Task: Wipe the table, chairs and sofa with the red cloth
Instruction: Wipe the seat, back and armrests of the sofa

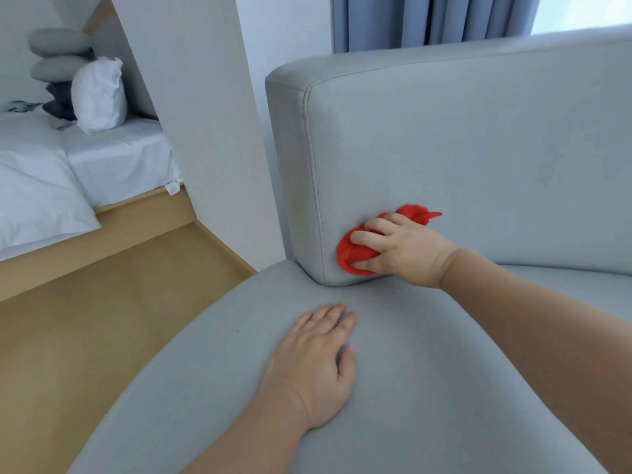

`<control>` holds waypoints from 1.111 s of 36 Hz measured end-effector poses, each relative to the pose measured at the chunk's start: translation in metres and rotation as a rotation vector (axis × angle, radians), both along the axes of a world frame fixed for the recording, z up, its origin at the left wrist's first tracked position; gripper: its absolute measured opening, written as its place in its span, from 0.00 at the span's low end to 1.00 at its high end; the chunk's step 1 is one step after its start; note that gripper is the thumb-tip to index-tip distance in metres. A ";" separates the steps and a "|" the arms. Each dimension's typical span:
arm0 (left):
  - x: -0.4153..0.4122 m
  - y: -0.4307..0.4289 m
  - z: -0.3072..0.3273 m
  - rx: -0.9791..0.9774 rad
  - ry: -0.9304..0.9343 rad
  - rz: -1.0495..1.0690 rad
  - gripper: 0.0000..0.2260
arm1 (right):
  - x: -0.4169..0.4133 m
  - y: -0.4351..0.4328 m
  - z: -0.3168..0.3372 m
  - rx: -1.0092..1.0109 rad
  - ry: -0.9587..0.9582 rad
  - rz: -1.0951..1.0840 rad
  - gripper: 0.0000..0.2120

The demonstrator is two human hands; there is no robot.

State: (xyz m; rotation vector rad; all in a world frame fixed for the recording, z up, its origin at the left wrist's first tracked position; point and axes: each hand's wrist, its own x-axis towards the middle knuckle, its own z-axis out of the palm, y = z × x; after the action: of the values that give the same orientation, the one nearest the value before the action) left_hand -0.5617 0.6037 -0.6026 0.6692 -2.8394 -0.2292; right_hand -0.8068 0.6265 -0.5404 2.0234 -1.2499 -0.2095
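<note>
A light grey sofa (478, 138) fills the right and lower part of the view, with its back cushion upright and its seat below. My right hand (396, 248) grips the bunched red cloth (349, 254) and presses it against the lower left corner of the back cushion, just above the seat. Part of the cloth sticks out past my fingers to the upper right. My left hand (318, 364) rests flat on the seat, fingers straight and together, holding nothing.
A white wall panel (205, 131) stands just left of the sofa. Beyond it is a bed (68, 165) with white sheets and stacked pillows (95, 94) on a wooden platform. Wooden floor (85, 336) lies left of the seat. Grey-blue curtains (427, 18) hang behind the sofa.
</note>
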 end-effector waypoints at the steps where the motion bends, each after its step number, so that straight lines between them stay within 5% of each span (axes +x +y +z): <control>1: 0.000 0.000 0.000 0.001 -0.005 0.000 0.35 | -0.001 0.000 0.006 -0.010 -0.013 -0.006 0.17; 17: 0.000 0.001 0.000 -0.009 -0.044 0.019 0.36 | -0.023 -0.005 0.129 -0.753 -0.349 -0.051 0.15; 23: -0.001 0.001 0.000 -0.033 -0.054 0.020 0.37 | -0.016 -0.010 0.118 -0.679 -0.489 -0.124 0.25; 35: -0.001 0.001 0.002 -0.033 -0.073 0.024 0.38 | -0.018 -0.010 0.080 -0.682 -0.432 -0.061 0.22; 40: -0.001 0.001 0.001 -0.020 -0.058 0.023 0.37 | -0.025 -0.004 0.017 -0.512 -0.394 -0.051 0.22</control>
State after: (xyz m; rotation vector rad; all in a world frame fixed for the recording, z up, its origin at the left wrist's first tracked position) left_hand -0.5625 0.6046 -0.6016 0.7147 -2.8837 -0.1800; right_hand -0.8313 0.6224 -0.5234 1.6258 -1.4166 0.4660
